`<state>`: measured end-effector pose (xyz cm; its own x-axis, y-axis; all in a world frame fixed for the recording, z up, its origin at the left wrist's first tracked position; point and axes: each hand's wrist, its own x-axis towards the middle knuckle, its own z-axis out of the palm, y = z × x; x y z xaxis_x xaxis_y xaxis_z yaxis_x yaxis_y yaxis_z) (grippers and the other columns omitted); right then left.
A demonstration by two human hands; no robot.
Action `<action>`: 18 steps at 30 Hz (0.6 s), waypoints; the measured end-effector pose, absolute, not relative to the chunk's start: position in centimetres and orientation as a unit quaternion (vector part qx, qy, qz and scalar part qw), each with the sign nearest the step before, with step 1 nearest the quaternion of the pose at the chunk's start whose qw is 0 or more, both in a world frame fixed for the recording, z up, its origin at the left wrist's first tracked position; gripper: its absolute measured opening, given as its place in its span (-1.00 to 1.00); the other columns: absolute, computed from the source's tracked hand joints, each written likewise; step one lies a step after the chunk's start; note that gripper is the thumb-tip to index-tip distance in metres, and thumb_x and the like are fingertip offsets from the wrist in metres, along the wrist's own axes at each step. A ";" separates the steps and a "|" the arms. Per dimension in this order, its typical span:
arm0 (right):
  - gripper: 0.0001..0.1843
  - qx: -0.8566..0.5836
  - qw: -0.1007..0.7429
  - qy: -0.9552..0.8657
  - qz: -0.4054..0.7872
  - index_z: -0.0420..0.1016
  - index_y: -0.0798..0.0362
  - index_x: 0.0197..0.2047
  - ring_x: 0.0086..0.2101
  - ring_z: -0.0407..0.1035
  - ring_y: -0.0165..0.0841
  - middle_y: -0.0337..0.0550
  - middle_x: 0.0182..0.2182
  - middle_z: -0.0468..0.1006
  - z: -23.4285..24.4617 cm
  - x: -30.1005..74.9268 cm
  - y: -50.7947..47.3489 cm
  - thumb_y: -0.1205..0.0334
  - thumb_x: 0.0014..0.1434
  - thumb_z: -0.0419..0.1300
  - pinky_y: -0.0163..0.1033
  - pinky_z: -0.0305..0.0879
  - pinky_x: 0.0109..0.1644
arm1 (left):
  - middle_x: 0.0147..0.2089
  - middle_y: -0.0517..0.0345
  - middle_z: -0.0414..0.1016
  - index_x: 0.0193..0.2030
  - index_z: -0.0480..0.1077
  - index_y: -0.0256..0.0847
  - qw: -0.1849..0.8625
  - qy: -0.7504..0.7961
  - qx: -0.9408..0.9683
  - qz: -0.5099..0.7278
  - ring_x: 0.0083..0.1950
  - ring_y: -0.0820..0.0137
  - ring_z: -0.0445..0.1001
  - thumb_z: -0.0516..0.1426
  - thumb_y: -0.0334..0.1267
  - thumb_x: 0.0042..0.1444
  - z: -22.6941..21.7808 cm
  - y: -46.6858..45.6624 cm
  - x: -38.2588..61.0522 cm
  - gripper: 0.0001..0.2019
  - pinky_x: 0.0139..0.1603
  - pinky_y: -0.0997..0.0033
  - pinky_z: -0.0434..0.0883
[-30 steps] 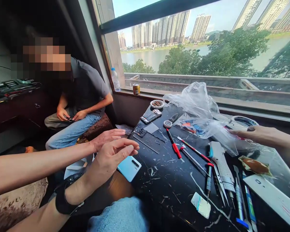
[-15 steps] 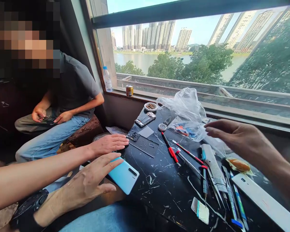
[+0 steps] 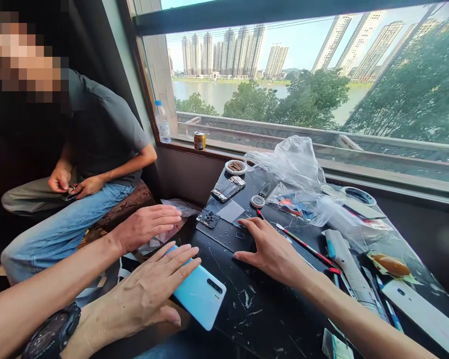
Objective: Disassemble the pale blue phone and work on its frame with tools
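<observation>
left hand (image 3: 142, 294): palm down, fingers spread and flat, fingertips angled up and to the right, thumb lying low and well apart from the fingers. left wrist (image 3: 77, 324) carries a black wristwatch (image 3: 52, 333). right hand (image 3: 270, 245): palm down, fingers fanned, fingertips pointing left and downward. right forearm (image 3: 344, 304) runs in from the lower right corner. neither hand closed.

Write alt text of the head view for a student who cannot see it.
A left hand with a black wristwatch rests on a pale-blue smartphone on a black marble table; the right hand reaches toward phone parts and repair tools. A seated person is beside them.
</observation>
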<state>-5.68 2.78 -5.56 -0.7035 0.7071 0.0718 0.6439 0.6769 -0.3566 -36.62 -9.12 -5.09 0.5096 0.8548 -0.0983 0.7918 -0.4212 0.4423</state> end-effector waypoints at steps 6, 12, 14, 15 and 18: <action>-0.14 -0.390 0.094 -0.909 0.114 0.25 0.16 0.36 0.13 0.35 0.05 0.17 0.20 0.42 -6.5 -6.4 2.0 0.01 0.10 0.41 0.12 0.31 0.23 | 0.56 0.10 0.00 0.54 -0.26 0.15 0.123 0.531 0.837 0.054 0.56 0.10 -0.08 0.28 -0.13 0.18 -7.7 -14.7 -33.4 -0.04 0.52 -0.19 -0.12; -0.24 -0.393 0.102 -0.906 0.121 0.29 0.20 0.34 0.13 0.35 0.02 0.17 0.20 0.43 -6.4 -6.3 1.6 0.09 0.16 0.36 0.11 0.31 0.24 | 0.55 0.25 0.04 0.54 -0.27 0.21 0.127 0.532 0.835 0.059 0.54 0.11 -0.01 0.25 -0.06 0.20 -8.1 -14.6 -33.6 -0.07 0.51 -0.08 0.04; -0.27 -0.394 0.108 -0.904 0.121 0.30 0.19 0.33 0.12 0.35 0.01 0.16 0.20 0.43 -6.5 -6.2 1.6 0.11 0.17 0.34 0.11 0.31 0.24 | 0.54 0.25 0.05 0.54 -0.26 0.21 0.114 0.533 0.836 0.067 0.53 0.13 0.02 0.19 -0.03 0.24 -8.5 -14.6 -33.9 -0.13 0.51 -0.04 0.05; -0.28 -0.395 0.112 -0.904 0.120 0.31 0.19 0.33 0.12 0.35 0.00 0.16 0.20 0.43 -6.6 -6.1 1.5 0.12 0.17 0.34 0.11 0.31 0.24 | 0.54 0.26 0.06 0.54 -0.25 0.20 0.108 0.534 0.836 0.069 0.52 0.13 0.03 0.18 -0.01 0.25 -8.8 -14.6 -34.0 -0.14 0.51 -0.02 0.05; -0.30 -0.400 0.118 -0.901 0.118 0.31 0.20 0.33 0.14 0.33 0.00 0.16 0.21 0.42 -6.8 -6.2 1.5 0.15 0.17 0.32 0.10 0.29 0.26 | 0.53 0.25 0.08 0.54 -0.24 0.19 0.105 0.523 0.842 0.074 0.52 0.13 0.04 0.18 0.05 0.22 -9.9 -14.5 -34.1 -0.12 0.49 0.01 0.09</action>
